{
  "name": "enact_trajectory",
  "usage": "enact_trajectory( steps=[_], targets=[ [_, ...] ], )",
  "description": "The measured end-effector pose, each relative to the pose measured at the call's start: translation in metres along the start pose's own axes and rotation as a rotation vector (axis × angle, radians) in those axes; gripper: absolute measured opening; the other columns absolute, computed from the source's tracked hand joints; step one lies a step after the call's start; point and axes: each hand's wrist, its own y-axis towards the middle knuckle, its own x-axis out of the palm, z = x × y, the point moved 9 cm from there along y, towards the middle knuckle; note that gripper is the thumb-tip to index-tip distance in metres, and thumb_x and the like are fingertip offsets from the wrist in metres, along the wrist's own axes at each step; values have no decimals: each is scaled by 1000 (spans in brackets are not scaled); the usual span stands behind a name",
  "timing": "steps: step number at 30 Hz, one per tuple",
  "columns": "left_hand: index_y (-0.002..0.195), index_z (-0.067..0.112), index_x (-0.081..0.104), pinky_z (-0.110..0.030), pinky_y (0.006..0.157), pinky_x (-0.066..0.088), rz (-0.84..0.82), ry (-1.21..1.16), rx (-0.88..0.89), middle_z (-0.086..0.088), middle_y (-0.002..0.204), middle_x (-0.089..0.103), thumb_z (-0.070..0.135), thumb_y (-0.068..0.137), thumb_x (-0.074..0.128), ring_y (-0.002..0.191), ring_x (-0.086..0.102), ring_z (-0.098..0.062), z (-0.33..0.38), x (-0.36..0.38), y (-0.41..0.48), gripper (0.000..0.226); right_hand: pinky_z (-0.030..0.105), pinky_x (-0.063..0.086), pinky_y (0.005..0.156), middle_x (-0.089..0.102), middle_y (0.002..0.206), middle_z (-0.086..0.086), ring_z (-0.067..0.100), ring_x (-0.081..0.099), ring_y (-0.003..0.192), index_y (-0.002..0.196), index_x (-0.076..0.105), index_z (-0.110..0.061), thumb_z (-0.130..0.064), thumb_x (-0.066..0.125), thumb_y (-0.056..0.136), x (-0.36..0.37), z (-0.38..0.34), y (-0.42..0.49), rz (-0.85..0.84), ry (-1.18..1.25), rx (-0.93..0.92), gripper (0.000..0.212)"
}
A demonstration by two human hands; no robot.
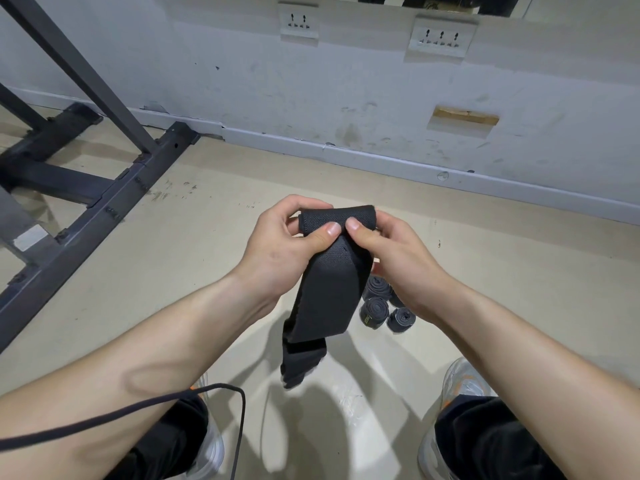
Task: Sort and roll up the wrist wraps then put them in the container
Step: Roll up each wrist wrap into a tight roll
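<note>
Wrist wrap [327,285]: roll barely beginning, left grip [277,247] and right grip [398,258] pinching its top; rolled wraps [377,303] lying on floor [207,271].

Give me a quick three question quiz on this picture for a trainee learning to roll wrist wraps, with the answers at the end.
1. True or false: the left hand and the right hand both grip the black wrist wrap.
2. Where do the rolled wraps lie? A) on the floor, below the right hand; B) on a table; C) inside a container.
3. Fill in the gap: the metal frame stands on the person's ____ side.

Key: 1 true; 2 A; 3 left.
</note>
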Motion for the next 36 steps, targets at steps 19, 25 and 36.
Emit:
enact_trajectory(
  steps=[19, 25, 36],
  targets=[
    [115, 9, 63, -34, 81, 56, -31, 65, -68, -4, 99, 75, 36, 99, 64, 90, 73, -17, -13, 10, -1, 32, 59, 47, 80, 73, 91, 10, 33, 67, 84, 112, 68, -19, -20, 64, 99, -3, 4, -1, 51, 107, 10, 14],
    [116, 12, 60, -24, 63, 56, -42, -51, -54, -2, 82, 71, 11, 98, 65, 72, 68, -15, -6, 7, -1, 19, 59, 52, 78, 76, 110, 12, 24, 70, 89, 120, 67, -18, -43, 61, 101, 1, 9, -3, 28, -32, 96, 32],
    [124, 18, 57, -26, 59, 57, 158, -60, -4, 0, 98, 69, 15, 102, 61, 80, 69, -15, 5, -21, 11, 23, 24, 54, 66, 77, 90, 5, 15, 72, 76, 101, 72, -12, -22, 66, 98, 24, 28, -14, -204, -11, 187, 11]
  ],
)
